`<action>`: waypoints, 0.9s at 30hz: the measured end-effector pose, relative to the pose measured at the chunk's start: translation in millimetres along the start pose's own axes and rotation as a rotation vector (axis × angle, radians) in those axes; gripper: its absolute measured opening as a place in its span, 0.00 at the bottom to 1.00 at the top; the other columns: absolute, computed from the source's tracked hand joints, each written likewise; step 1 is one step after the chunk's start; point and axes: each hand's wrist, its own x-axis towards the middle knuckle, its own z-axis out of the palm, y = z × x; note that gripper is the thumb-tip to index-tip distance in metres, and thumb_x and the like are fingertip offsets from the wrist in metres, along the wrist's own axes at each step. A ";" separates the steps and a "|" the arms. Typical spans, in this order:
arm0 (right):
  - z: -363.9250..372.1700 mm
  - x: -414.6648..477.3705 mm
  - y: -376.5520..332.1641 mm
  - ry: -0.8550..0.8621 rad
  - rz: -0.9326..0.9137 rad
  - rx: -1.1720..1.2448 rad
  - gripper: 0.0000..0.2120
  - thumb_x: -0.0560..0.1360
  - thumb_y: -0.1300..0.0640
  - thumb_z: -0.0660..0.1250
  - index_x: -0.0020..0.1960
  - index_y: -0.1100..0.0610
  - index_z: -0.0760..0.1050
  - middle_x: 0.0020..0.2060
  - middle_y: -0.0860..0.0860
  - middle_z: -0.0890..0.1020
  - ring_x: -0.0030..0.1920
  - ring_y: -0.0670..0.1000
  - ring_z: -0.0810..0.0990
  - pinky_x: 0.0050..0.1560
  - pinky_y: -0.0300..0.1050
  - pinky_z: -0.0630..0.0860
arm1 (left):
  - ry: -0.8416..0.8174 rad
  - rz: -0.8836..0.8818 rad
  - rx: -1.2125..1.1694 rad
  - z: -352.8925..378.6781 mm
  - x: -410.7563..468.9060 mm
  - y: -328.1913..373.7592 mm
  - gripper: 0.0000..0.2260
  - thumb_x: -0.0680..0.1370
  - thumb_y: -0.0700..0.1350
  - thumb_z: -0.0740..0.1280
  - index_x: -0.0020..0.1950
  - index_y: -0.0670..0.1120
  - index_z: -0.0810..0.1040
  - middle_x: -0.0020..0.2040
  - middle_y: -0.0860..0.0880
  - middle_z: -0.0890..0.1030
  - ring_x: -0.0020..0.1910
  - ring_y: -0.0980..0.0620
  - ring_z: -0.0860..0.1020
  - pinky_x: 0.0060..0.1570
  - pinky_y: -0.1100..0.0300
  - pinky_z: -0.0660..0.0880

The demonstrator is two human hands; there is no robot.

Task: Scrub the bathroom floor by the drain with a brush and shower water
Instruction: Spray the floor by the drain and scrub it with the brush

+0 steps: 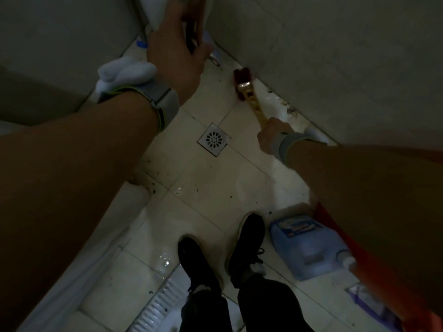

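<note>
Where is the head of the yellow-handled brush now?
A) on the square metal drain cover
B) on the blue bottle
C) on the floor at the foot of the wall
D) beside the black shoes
C: the dark red head of the yellow-handled brush lies at the foot of the wall, apart from the square metal drain cover; the right hand grips its handle.

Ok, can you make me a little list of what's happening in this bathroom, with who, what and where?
right hand: grips the brush by its yellow handle
brush head: dark red, down on the floor by the wall
left hand: raised toward the corner; unclear whether it holds anything
drain: square, metal, set in the floor, apart from the brush
floor: pale tiles, wet patches, dark specks
blue bottle: lying on its side beside the right shoe
</note>
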 end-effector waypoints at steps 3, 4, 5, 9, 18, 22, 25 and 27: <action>39.4 -28.9 -5.6 -0.025 -0.013 0.050 0.16 0.81 0.59 0.56 0.67 0.60 0.68 0.59 0.60 0.77 0.58 0.61 0.78 0.55 0.50 0.75 | 0.003 0.008 -0.016 0.0 -1.5 1.1 0.24 0.78 0.52 0.65 0.69 0.42 0.66 0.61 0.43 0.78 0.55 0.41 0.77 0.55 0.55 0.74; 54.7 -44.0 -3.8 -0.050 -0.023 0.048 0.18 0.82 0.57 0.55 0.70 0.58 0.64 0.58 0.58 0.78 0.56 0.60 0.80 0.52 0.49 0.77 | 0.003 0.013 -0.026 -1.1 -2.0 2.9 0.23 0.78 0.51 0.65 0.69 0.41 0.67 0.60 0.43 0.78 0.55 0.43 0.76 0.53 0.58 0.73; 67.8 -59.7 -1.7 -0.110 -0.036 0.042 0.20 0.82 0.56 0.53 0.74 0.57 0.60 0.57 0.58 0.79 0.54 0.59 0.80 0.49 0.48 0.77 | 0.000 0.013 -0.029 -2.2 -3.4 4.6 0.22 0.79 0.50 0.65 0.68 0.40 0.67 0.60 0.42 0.77 0.54 0.43 0.76 0.52 0.61 0.72; 85.1 -93.9 3.3 -0.304 -0.121 -0.043 0.26 0.84 0.53 0.50 0.79 0.50 0.47 0.60 0.58 0.78 0.54 0.59 0.80 0.47 0.46 0.77 | -0.025 0.008 -0.005 -6.8 -7.3 6.8 0.22 0.79 0.49 0.65 0.69 0.41 0.66 0.61 0.41 0.76 0.54 0.40 0.75 0.53 0.61 0.71; 18.2 -3.6 -24.4 -0.007 -0.072 -0.016 0.15 0.80 0.59 0.58 0.65 0.62 0.70 0.59 0.59 0.77 0.59 0.62 0.77 0.50 0.53 0.73 | -0.008 0.039 0.031 -6.9 -18.4 -12.3 0.22 0.79 0.51 0.65 0.66 0.40 0.67 0.57 0.42 0.78 0.49 0.45 0.75 0.40 0.74 0.65; 42.5 -29.7 -27.8 0.003 -0.067 0.019 0.15 0.82 0.58 0.54 0.67 0.59 0.66 0.57 0.59 0.78 0.52 0.60 0.79 0.49 0.49 0.76 | -0.017 0.044 0.017 -6.3 -22.1 -13.1 0.22 0.78 0.53 0.64 0.66 0.40 0.68 0.53 0.41 0.78 0.45 0.46 0.74 0.42 0.66 0.65; 86.6 -70.5 -16.6 -0.160 -0.115 -0.058 0.25 0.83 0.59 0.49 0.78 0.53 0.50 0.59 0.59 0.78 0.55 0.59 0.80 0.49 0.49 0.77 | -0.038 0.012 0.022 -9.0 -24.2 -11.3 0.21 0.78 0.53 0.64 0.66 0.42 0.67 0.55 0.42 0.78 0.45 0.45 0.75 0.43 0.61 0.67; 100.9 -89.0 -9.5 -0.260 -0.161 -0.113 0.26 0.83 0.58 0.48 0.79 0.51 0.45 0.58 0.58 0.79 0.50 0.57 0.81 0.42 0.47 0.77 | -0.038 -0.008 0.040 -10.4 -26.9 -11.5 0.20 0.78 0.52 0.65 0.64 0.41 0.68 0.52 0.43 0.77 0.47 0.43 0.75 0.42 0.63 0.64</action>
